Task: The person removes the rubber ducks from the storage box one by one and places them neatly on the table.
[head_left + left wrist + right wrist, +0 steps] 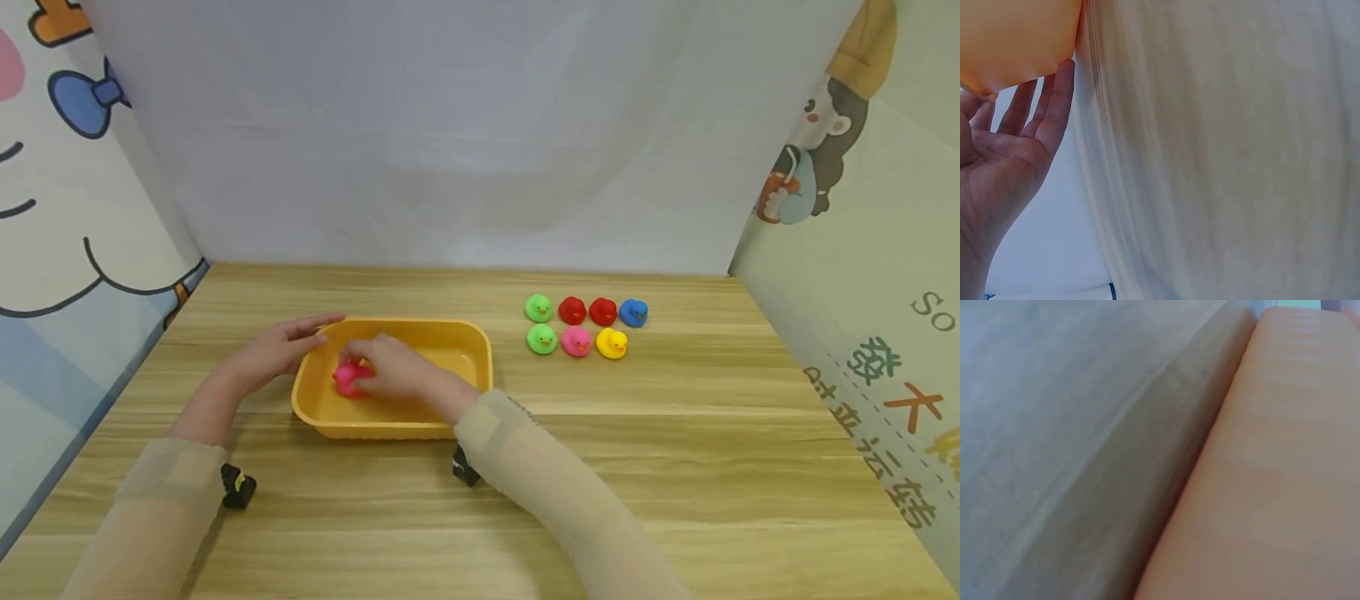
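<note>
A pink rubber duck is low inside the yellow-orange plastic basket, at its left part. My right hand reaches over the basket's near rim and pinches the duck between thumb and fingers. At the basket's left end, my left hand touches the rim with its fingers extended. The left wrist view shows the left hand with fingertips against the outer wall of the basket. Only the basket's side wall and the table fill the right wrist view; the right hand is out of it.
Right of the basket, several toy ducks stand in two rows. Behind are a green duck, two red ducks and a blue duck; in front are green, pink and yellow ones. A pale curtain closes the table's far edge.
</note>
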The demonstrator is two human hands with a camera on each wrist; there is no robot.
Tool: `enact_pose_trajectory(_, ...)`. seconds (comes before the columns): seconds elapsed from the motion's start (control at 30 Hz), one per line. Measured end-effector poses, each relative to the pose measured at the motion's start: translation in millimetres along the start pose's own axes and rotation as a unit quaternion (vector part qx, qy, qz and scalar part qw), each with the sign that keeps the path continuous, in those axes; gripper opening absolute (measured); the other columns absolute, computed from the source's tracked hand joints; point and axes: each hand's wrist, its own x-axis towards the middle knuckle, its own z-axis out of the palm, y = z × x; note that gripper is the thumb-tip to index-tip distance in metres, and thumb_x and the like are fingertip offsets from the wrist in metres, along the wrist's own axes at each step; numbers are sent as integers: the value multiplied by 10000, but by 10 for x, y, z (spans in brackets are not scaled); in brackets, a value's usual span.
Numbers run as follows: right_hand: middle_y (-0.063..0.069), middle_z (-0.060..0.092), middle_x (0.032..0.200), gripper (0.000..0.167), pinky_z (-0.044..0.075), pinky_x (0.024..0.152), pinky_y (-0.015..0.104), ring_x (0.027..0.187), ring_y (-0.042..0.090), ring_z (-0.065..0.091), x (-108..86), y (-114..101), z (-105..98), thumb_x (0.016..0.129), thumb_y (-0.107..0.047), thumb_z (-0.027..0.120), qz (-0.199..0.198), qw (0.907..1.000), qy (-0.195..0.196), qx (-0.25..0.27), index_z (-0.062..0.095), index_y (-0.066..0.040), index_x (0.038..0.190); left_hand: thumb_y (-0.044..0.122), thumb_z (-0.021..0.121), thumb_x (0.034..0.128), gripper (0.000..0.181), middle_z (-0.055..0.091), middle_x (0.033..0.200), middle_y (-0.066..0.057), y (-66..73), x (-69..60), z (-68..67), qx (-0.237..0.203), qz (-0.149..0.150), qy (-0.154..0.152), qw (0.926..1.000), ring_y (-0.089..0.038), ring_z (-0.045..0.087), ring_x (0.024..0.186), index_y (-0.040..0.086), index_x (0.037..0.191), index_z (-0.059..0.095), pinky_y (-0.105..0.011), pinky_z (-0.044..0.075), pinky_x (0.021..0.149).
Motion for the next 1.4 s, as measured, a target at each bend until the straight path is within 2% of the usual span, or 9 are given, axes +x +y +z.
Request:
enact_pose_trajectory(0.3,-102,632,915,195,379,738,117,810,90,531,-17,32,-4,868,-277,685,-32,9998,92,191,609,-166,1009,378,483,977,549,325,1488,-193,-20,18,-10,-43,4,-24,10000,-375,482,1221,211,1477,331,-449,507,898)
enact_pose_trajectory(0.6,-100,627,883,162,380,717,121,796,97,526,-32,46,-7,860,-263,696,-63,9995,64,315,616,-171,966,385,473,979,546,323,1488,-186,-37,25,-11,-4,27,-54,10000,-340,485,1218,220,1478,326,-435,517,884)
enact_pose_trajectory(0.83,-102,634,908,170,390,756,114,836,78,533,-57,52,-42,856,-271,700,-37,9992,-66,388,615,-177,969,357,470,987,536,329,1485,-190,-20,12,-9,-58,-5,-82,9999,-384,472,1223,219,1482,319,-455,512,887)
enact_pose_trajectory(1.07,-68,645,931,193,412,804,106,876,66,553,-133,15,-137,857,-233,700,-115,9987,-253,437,616,-141,1006,358,473,985,537,331,1487,-180,-13,13,-5,-36,-13,-67,10000,-372,474,1225,227,1482,319,-455,508,896)
enact_pose_trajectory(1.4,-44,662,1014,222,430,868,123,956,64,579,-234,13,-311,864,-193,687,-191,9983,-497,237,653,-123,1072,382,474,980,551,342,1479,-180,-7,12,-8,-38,-20,-75,10000,-338,496,1203,220,1483,318,-441,514,888)
